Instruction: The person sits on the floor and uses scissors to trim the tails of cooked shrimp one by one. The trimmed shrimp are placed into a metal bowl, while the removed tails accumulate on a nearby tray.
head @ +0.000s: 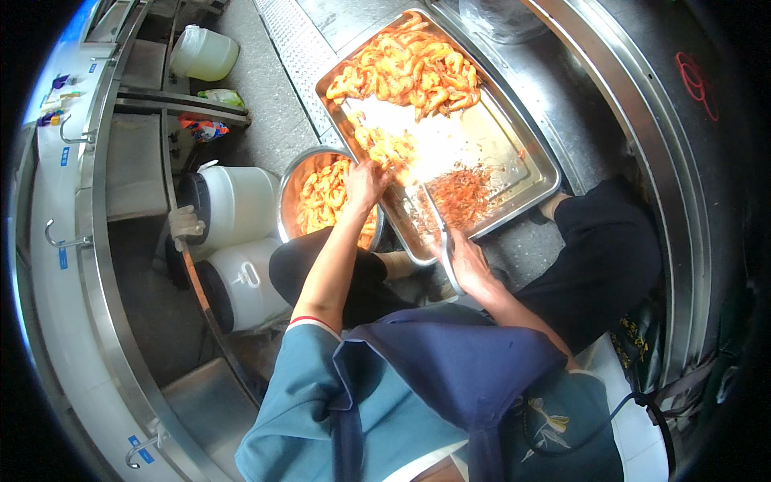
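A large steel tray (518, 132) lies before me, tilted across the view. Orange shrimp (415, 66) are piled at its far end, with a smaller group (385, 141) at its left side. Reddish shrimp trimmings (461, 196) cover the near end. My right hand (467, 262) grips scissors (444, 238) by the handles, blades pointing into the tray. My left hand (366, 184) is over the tray's left edge, fingers closed around what looks like a shrimp, partly lost in glare. Below and left of it, a round steel bowl (283, 199) holds more shrimp, partly hidden by my forearm and knee.
White plastic drums (244, 202) with dark lids stand left of the bowl, and another container (208, 54) is farther off. A glove (187, 223) hangs on a metal rail. A steel counter with hooks (72, 241) runs along the left; a curved steel edge (644, 132) is at right.
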`<move>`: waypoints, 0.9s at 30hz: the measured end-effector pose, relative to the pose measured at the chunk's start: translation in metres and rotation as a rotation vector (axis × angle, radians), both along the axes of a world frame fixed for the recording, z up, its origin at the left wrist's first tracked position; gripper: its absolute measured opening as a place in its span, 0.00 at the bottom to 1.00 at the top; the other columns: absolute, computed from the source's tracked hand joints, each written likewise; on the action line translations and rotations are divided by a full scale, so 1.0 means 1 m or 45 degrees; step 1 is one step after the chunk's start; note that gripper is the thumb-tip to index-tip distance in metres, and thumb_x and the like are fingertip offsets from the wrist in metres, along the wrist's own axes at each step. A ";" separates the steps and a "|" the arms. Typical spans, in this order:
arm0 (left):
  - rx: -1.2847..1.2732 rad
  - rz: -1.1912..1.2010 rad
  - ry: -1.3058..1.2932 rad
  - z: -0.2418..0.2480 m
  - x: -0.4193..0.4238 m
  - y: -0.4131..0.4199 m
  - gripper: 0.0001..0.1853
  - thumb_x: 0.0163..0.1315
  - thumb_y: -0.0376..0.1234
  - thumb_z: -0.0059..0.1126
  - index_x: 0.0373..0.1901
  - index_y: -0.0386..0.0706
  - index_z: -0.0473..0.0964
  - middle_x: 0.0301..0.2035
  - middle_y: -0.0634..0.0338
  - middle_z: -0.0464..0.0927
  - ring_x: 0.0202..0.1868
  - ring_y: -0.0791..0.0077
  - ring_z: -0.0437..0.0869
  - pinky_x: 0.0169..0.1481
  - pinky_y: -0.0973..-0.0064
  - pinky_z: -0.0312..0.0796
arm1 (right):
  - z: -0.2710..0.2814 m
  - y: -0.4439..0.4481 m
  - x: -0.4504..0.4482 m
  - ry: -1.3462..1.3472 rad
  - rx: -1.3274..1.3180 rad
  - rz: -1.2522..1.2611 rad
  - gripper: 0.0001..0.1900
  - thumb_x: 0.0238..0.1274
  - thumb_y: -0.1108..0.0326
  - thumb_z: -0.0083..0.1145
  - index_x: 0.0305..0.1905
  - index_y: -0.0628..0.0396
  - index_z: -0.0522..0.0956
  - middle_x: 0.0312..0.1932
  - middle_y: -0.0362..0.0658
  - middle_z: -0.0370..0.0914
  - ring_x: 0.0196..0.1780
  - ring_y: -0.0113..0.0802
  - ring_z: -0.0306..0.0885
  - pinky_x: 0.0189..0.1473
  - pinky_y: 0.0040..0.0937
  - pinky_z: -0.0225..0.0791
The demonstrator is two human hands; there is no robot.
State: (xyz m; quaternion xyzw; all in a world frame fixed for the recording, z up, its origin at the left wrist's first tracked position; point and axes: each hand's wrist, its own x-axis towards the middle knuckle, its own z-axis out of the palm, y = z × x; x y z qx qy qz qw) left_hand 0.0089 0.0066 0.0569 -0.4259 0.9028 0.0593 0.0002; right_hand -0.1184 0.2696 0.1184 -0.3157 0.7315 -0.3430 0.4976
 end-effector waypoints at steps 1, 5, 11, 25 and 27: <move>0.157 0.099 0.064 0.005 0.003 0.001 0.12 0.50 0.39 0.62 0.32 0.40 0.81 0.33 0.53 0.82 0.39 0.58 0.81 0.47 0.62 0.72 | 0.000 -0.001 0.000 -0.011 0.014 0.027 0.28 0.63 0.48 0.57 0.57 0.60 0.70 0.46 0.62 0.79 0.50 0.60 0.78 0.51 0.49 0.70; 0.524 0.289 0.350 0.047 0.001 0.023 0.18 0.51 0.32 0.63 0.46 0.38 0.78 0.27 0.54 0.83 0.28 0.67 0.84 0.34 0.70 0.76 | 0.013 -0.003 0.000 -0.130 -0.019 0.106 0.28 0.64 0.49 0.57 0.60 0.58 0.69 0.50 0.62 0.77 0.54 0.59 0.76 0.54 0.48 0.69; 0.735 0.555 0.619 0.072 0.011 0.073 0.28 0.50 0.29 0.67 0.55 0.37 0.71 0.28 0.56 0.82 0.31 0.74 0.84 0.36 0.76 0.75 | 0.016 0.003 0.009 0.078 -0.047 0.287 0.30 0.64 0.50 0.57 0.62 0.62 0.67 0.53 0.63 0.74 0.60 0.57 0.72 0.60 0.47 0.65; 0.997 0.487 0.632 0.062 0.028 0.092 0.14 0.59 0.27 0.62 0.47 0.33 0.74 0.36 0.56 0.83 0.41 0.73 0.85 0.46 0.77 0.76 | 0.030 0.000 -0.002 -0.002 0.045 0.377 0.30 0.63 0.50 0.56 0.60 0.64 0.67 0.51 0.62 0.76 0.57 0.59 0.74 0.57 0.47 0.67; 1.122 0.449 0.654 0.055 0.033 0.090 0.14 0.61 0.27 0.61 0.47 0.33 0.75 0.36 0.57 0.83 0.42 0.74 0.84 0.48 0.77 0.75 | 0.025 0.001 -0.002 0.003 0.018 0.364 0.30 0.63 0.51 0.56 0.60 0.63 0.67 0.51 0.62 0.76 0.57 0.58 0.74 0.57 0.47 0.67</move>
